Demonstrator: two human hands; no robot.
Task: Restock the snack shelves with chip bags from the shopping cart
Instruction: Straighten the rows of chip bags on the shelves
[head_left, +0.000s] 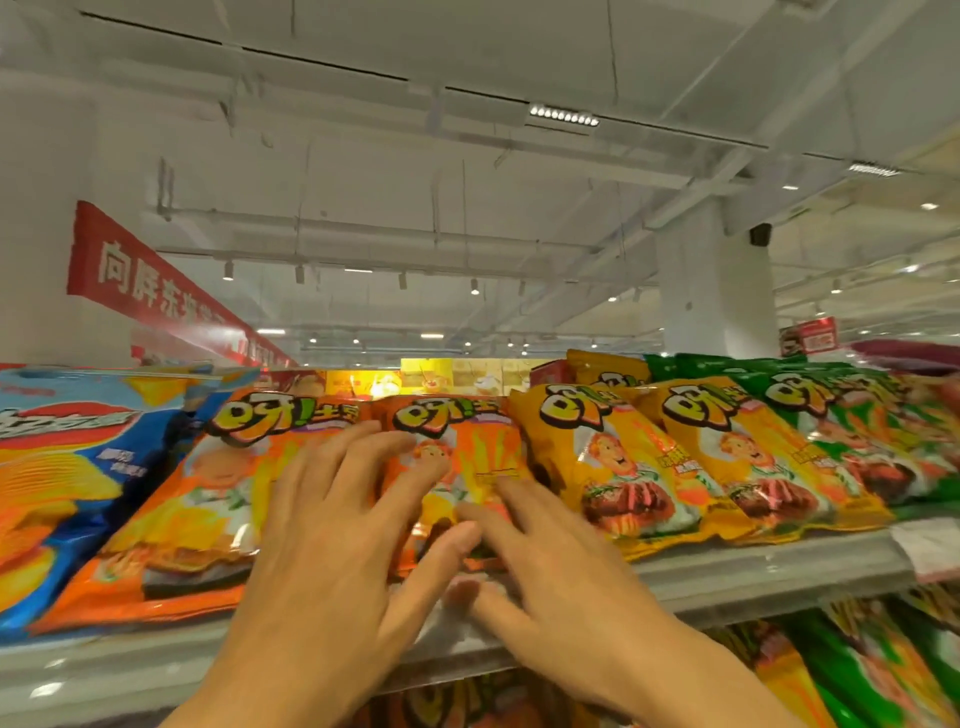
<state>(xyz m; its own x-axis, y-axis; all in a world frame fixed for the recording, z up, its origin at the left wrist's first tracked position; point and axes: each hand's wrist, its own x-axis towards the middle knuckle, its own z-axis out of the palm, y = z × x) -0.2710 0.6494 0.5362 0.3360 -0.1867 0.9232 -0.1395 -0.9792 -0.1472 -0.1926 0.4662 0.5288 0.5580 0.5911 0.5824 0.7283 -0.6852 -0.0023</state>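
Left hand (332, 525) and right hand (545, 561), fingers spread flat, press an orange chip bag (462, 447) into the top shelf (753, 571) row; row looks full, cart unseen, remainder unknown.

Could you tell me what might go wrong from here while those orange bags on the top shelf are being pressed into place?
The left hand and right hand lie flat on two orange bags that slope toward the shelf edge; released carelessly, they might slide off. The blue bag beside them overhangs the front and could be nudged loose. Pressing hard could also crush the chips.
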